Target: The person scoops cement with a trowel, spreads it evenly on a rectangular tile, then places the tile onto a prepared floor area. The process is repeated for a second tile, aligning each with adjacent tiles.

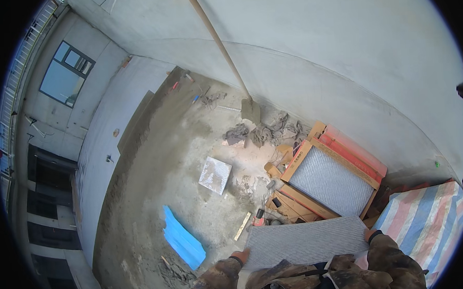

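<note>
I hold a large grey tile (305, 242) flat in front of my body, its ribbed back facing up. My left hand (240, 256), in an orange glove, grips the tile's left edge. My right hand (372, 235), also gloved, grips its right edge. Both forearms wear camouflage sleeves and come in from the lower edge. Just beyond the tile stands an orange wooden crate (330, 179) with another grey tile lying in it.
A small grey tile (215, 174) lies on the mortar-covered floor. Blue corrugated sheet (183, 239) lies at lower left. A long-handled shovel (250, 110) leans against the concrete wall beside rags (264, 132). A striped tarp (426, 221) covers something at right. A wooden strip (242, 226) lies near the crate.
</note>
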